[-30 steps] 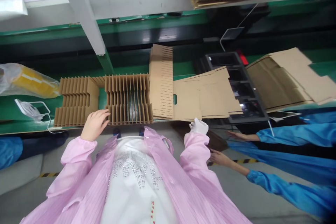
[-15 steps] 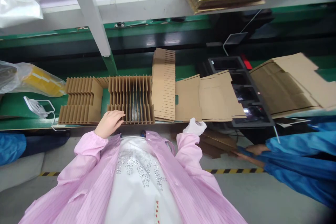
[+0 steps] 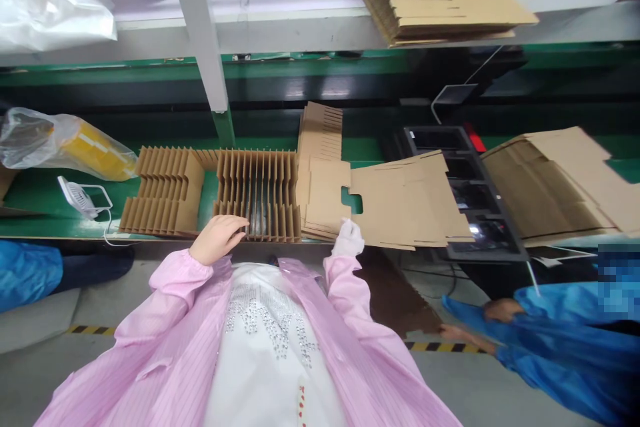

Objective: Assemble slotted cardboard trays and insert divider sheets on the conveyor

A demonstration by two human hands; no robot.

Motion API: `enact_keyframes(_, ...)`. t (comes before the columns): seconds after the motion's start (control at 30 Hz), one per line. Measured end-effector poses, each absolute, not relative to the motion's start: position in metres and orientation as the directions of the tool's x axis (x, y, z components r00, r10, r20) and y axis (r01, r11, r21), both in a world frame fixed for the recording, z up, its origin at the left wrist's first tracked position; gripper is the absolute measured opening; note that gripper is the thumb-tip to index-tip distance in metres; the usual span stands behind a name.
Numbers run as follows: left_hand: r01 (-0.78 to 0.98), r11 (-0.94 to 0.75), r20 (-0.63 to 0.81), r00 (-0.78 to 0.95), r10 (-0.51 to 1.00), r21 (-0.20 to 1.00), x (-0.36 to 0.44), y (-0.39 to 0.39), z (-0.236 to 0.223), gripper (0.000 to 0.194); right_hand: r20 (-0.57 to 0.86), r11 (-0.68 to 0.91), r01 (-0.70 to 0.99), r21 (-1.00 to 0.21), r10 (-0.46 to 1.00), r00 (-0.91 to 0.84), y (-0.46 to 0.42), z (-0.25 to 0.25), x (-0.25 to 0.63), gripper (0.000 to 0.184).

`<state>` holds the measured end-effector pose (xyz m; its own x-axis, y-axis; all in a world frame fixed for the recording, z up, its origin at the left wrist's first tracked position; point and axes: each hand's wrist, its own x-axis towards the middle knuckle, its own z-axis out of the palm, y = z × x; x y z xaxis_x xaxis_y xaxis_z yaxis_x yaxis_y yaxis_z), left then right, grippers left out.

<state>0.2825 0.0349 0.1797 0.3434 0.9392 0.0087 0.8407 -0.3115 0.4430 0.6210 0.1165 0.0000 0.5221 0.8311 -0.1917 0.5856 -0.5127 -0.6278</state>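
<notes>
My bare left hand [image 3: 219, 239] rests at the front edge of a slotted cardboard divider [image 3: 257, 193], fingers loosely bent, thumb apart, nothing in it. Upright strips cross inside that divider. My white-gloved right hand [image 3: 349, 238] is closed at the front corner of a notched cardboard sheet [image 3: 327, 190]; the fingertips are partly hidden. This sheet lies over a stack of slit cardboard pieces [image 3: 320, 123]. Right of it spreads a pile of flat cardboard sheets [image 3: 400, 200], with green bench showing through the notch between them.
A second divider [image 3: 163, 190] stands left, near a small white fan [image 3: 83, 199] and a bagged yellow bundle [image 3: 90, 147]. At right are a black tray [image 3: 493, 213] and folded cardboard [image 3: 555, 193]. Overhead, a shelf post [image 3: 197, 27] comes down. A co-worker's blue sleeve [image 3: 550, 340] is at right.
My right hand has moved left, drawing a notched cardboard sheet from the pile over the slit stack. My left hand stays by the divider. The whole view has shifted slightly.
</notes>
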Motion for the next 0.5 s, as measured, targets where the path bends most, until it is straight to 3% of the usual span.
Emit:
enact_keyframes(0.17, 0.846, -0.296, 0.026, 0.318, 0.948, 0.444, 0.282, 0.03, 0.18, 0.028, -0.271, -0.573, 0.623, -0.533, 0.813, 0.515, 0.159, 0.001, 0.655, 0.065)
enact_keyframes(0.33, 0.859, -0.253, 0.041, 0.263, 0.964, 0.446, 0.283, 0.023, 0.18, 0.028, -0.387, -0.473, 0.734, -0.488, 0.871, 0.304, 0.189, -0.003, 0.677, 0.032)
enact_keyframes(0.5, 0.869, -0.176, 0.019, 0.189, 0.982, 0.463, 0.287, 0.012, 0.176, 0.028, -0.42, -0.349, 0.816, -0.46, 0.895, 0.146, 0.192, -0.012, 0.682, 0.023)
